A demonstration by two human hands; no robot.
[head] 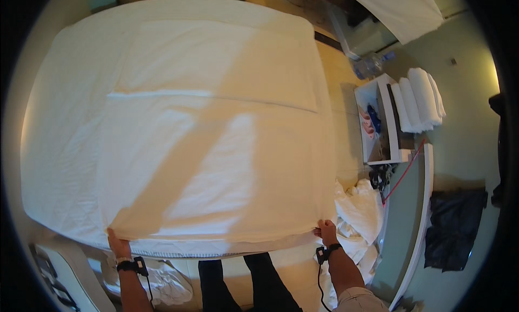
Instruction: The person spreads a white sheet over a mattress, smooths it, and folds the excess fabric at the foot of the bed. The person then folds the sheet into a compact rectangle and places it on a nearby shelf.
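A white sheet (211, 162) lies folded over itself on a mattress (61, 166), with a raised fold line crossing it from side to side. My left hand (117, 244) pinches the sheet's near left corner at the mattress edge. At the near right corner my right hand (325, 231) grips the same sheet between thumb and fingers. The near edge runs almost straight between both hands. Below it shows the quilted side of the mattress. Each wrist wears a black strap with a small device and a cable.
Crumpled white linen (359, 214) lies on the floor at right. A white cabinet (389, 121) holds slippers, with rolled white towels (419, 101) on top. Beyond it stands a large clear bottle (368, 65). A plastic bag (166, 281) is on the floor near my left arm.
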